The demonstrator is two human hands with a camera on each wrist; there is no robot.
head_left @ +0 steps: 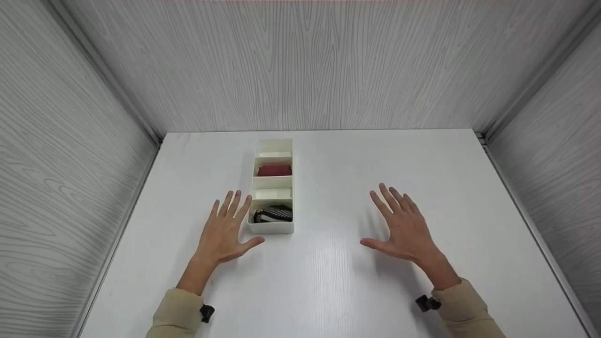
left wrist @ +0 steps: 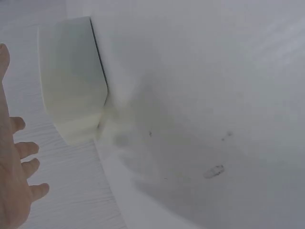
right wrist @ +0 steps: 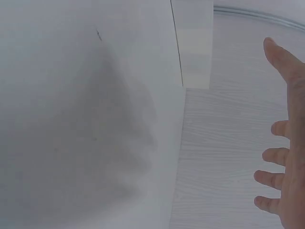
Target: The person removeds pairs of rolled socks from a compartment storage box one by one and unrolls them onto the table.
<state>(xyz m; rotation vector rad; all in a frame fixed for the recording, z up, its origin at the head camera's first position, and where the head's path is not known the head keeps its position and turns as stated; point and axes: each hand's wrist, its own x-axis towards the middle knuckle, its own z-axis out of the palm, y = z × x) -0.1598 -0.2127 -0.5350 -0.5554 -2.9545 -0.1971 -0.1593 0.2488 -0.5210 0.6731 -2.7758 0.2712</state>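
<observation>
A long white divided box stands on the white table, left of the middle in the head view. Its nearest compartment holds a black-and-white patterned folded cloth item, whose exact kind I cannot tell. A dark red folded item lies in another compartment farther back. My left hand hovers beside the box's near left corner, fingers straight and spread, holding nothing. Over the right part of the table my right hand is likewise spread, apart from any object. The left wrist view shows the outer wall of the box near my fingers.
Grey wood-grain panels enclose the table at the back, left and right. Dark small devices sit at both sleeve cuffs. Two box compartments show only their white insides.
</observation>
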